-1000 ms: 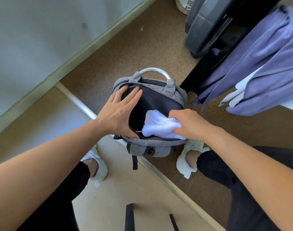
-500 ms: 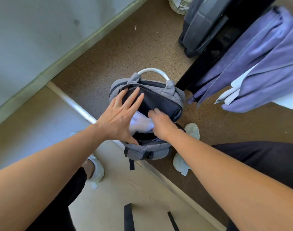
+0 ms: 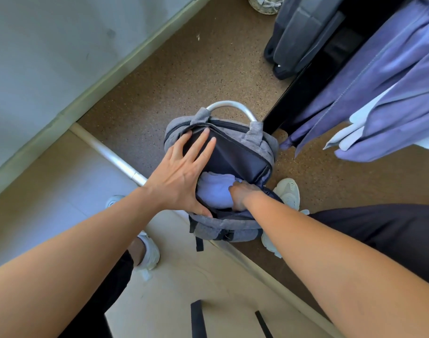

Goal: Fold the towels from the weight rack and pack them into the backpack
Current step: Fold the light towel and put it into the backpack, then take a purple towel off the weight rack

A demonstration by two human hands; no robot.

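A grey backpack [image 3: 233,234] stands open on the floor between my feet, its dark lining showing. My left hand [image 3: 181,174] lies flat with straight fingers against the left side of the opening, spreading it. A folded pale lilac towel [image 3: 214,190] sits inside the bag. My right hand [image 3: 242,195] is sunk into the opening on the towel's right side; its fingers are hidden inside the bag. More purple and white towels [image 3: 388,93] hang over the black weight rack [image 3: 303,93] at the upper right.
Dark weight plates [image 3: 298,37] lean on the rack at the top. A metal floor strip [image 3: 111,154] runs diagonally under the bag. A woven basket [image 3: 264,3] shows at the top edge. A pale wall and baseboard fill the left. My white shoes flank the backpack.
My right hand has carried the towel from the bag's rim down into the opening, sinking deeper. My left hand has stayed spread on the left side of the opening.
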